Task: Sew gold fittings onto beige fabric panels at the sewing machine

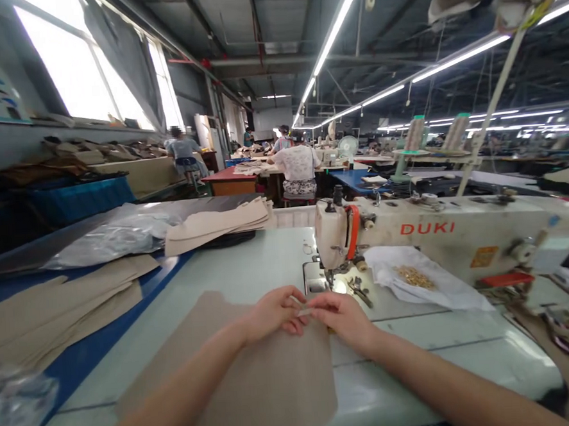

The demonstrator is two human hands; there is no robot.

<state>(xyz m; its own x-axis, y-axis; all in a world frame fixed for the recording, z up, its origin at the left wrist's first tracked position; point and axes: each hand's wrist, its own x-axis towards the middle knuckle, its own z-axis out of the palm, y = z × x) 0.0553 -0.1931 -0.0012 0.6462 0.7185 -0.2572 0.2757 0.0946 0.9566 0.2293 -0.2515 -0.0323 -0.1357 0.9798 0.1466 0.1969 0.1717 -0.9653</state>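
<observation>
Crosswise between the closed left grip (271,315) and closed right grip (342,322), a narrow pale strip (304,312) pinched by both. Just below, a flat beige fabric panel (256,382) on the white bench (263,266).

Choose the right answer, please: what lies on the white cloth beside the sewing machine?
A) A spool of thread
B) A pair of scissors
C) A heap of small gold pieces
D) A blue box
C. The white cloth beside the sewing machine holds a heap of small gold pieces.
</observation>
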